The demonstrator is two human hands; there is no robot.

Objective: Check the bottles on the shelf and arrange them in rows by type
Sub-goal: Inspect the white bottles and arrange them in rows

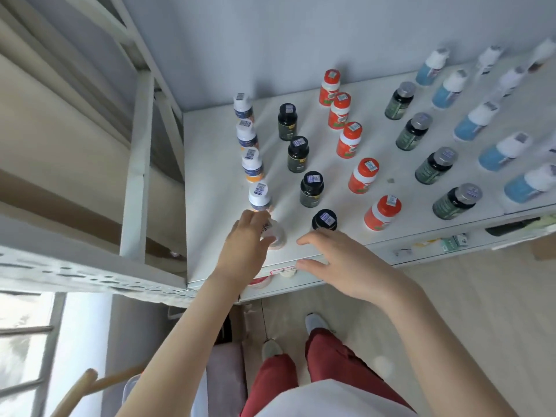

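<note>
Bottles stand in rows on the white shelf point(216, 182). At the left runs a row of white-capped bottles point(252, 165), then black bottles point(298, 153), orange bottles point(349, 139), green bottles with grey caps point(436, 165) and blue bottles with white caps point(502, 150). My left hand point(243, 248) is closed around a white-capped bottle point(275, 236) at the front of the leftmost row. My right hand point(340, 260) hovers with fingers apart just in front of the nearest black bottle point(324, 220), holding nothing.
A white metal shelf frame point(137, 176) rises at the left. The shelf's front edge point(301, 267) carries a small label. A lower shelf point(451, 240) holds small boxes. Below are my red trousers point(331, 359) and a wooden floor.
</note>
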